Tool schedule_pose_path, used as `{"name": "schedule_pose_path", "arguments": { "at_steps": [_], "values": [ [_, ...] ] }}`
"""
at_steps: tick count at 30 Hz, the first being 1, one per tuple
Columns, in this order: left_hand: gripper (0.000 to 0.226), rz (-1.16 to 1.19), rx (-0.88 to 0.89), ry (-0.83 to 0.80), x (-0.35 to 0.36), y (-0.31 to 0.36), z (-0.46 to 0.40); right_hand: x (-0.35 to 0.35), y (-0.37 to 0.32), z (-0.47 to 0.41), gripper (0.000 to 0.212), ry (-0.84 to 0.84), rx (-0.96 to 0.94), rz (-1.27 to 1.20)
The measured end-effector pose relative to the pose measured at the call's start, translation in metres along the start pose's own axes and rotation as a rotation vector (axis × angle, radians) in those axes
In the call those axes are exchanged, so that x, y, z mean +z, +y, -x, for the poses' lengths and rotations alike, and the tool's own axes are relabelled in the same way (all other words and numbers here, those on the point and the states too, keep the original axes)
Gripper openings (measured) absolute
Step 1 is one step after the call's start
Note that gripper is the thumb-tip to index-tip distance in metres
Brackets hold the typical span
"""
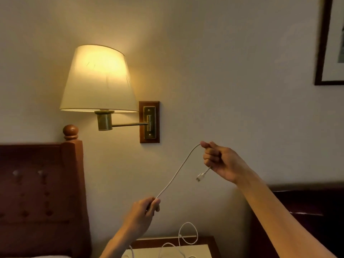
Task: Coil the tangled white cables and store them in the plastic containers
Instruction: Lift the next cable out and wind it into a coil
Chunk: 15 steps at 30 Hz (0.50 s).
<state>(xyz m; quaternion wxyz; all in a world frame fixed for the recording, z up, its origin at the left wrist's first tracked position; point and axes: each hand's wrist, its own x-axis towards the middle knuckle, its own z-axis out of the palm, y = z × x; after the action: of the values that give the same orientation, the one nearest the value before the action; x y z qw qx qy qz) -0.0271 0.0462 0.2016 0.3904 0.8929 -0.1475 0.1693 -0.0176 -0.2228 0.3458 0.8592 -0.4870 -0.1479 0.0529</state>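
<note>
my right hand (pixel 221 161) pinches the white cable (pixel 176 174) near its plug (pixel 200 177), fingers curled tight; my left hand (pixel 147 211) grips it lower down, both arms raised before the wall. i judge coiling barely begun: loose loops trail to the nightstand (pixel 210 241), and i see no containers.

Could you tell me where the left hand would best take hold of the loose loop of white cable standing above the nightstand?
Probably at the top of the loop, coming down from above. It arches upright, clear of the nightstand, so fingers can close round the strand there. The left hand already pinches the raised white cable, whose other end the right hand grips, so it must let go first.
</note>
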Motion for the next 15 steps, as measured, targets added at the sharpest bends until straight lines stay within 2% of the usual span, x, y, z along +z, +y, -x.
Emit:
{"name": "schedule_pose_path", "arguments": {
  "at_steps": [2, 4, 6, 7, 10, 13, 15],
  "values": [
    [0.037, -0.271, 0.032, -0.081, -0.007, 0.014, 0.004, -0.002, -0.002, 0.005, 0.028, 0.000, -0.026, 0.104],
    [0.040, -0.543, 0.078, -0.275, -0.018, 0.046, 0.007, 0.003, 0.003, 0.008, 0.030, -0.032, -0.047, 0.227],
    [0.047, -0.580, 0.214, -0.448, -0.028, 0.084, 0.009, 0.012, 0.014, 0.011, 0.034, -0.071, -0.051, 0.359],
    [0.049, -0.556, 0.294, -0.481, -0.033, 0.101, 0.009, 0.018, 0.020, 0.013, 0.035, -0.099, -0.047, 0.420],
    [0.043, -0.447, 0.474, -0.400, -0.048, 0.131, 0.001, 0.030, 0.033, 0.017, 0.036, -0.161, -0.048, 0.594],
    [0.033, -0.359, 0.598, -0.191, -0.061, 0.136, -0.011, 0.035, 0.036, 0.022, 0.038, -0.192, -0.066, 0.703],
    [0.034, -0.321, 0.669, -0.060, -0.065, 0.132, -0.019, 0.037, 0.037, 0.026, 0.040, -0.231, -0.070, 0.677]
  ]
}}
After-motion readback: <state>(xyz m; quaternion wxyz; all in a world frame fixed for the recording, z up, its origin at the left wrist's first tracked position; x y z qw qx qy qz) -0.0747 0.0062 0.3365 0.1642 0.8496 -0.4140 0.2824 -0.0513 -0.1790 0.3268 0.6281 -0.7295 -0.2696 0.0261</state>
